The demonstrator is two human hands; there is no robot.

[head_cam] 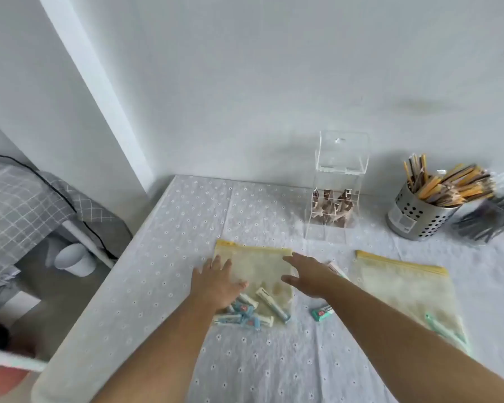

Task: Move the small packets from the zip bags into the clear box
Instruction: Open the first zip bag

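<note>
Pressing the bag (256, 267), the left hand (216, 282) lies flat; the right hand (309, 276), fingers relaxed, holds nothing at its 3 o'clock edge. Packets (250, 312) lie at 6 o'clock, box (336, 184) at 1 o'clock.

A home, seemingly a bedroom: grey checked bedding (18, 205) fills the left of the frame, beside a counter (105, 315) draped in white eyelet cloth (186, 205), against plain white walls (245, 82).
</note>
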